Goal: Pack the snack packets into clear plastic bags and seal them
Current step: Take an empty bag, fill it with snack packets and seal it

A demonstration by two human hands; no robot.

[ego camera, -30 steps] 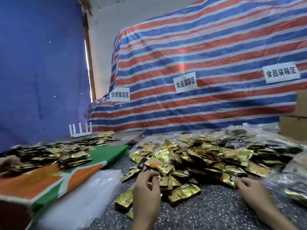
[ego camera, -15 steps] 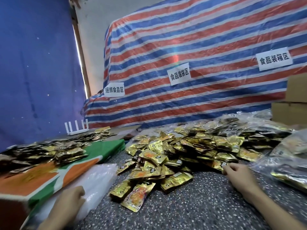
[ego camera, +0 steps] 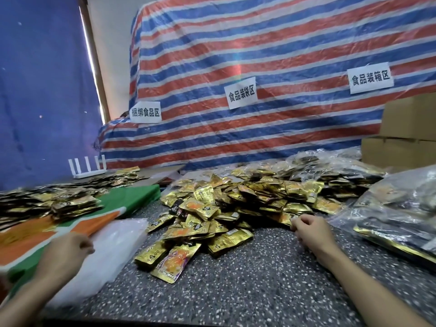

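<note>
Gold snack packets (ego camera: 226, 201), speckled grey table (ego camera: 247, 286), red-blue-white striped tarp (ego camera: 271, 55), blue curtain (ego camera: 42, 90)

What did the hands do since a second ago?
The left hand left the pile of gold snack packets and swung left onto the stack of clear plastic bags; whether it grips one is unclear. The right hand stayed curled at the pile's near edge. The pile stayed put.
</note>
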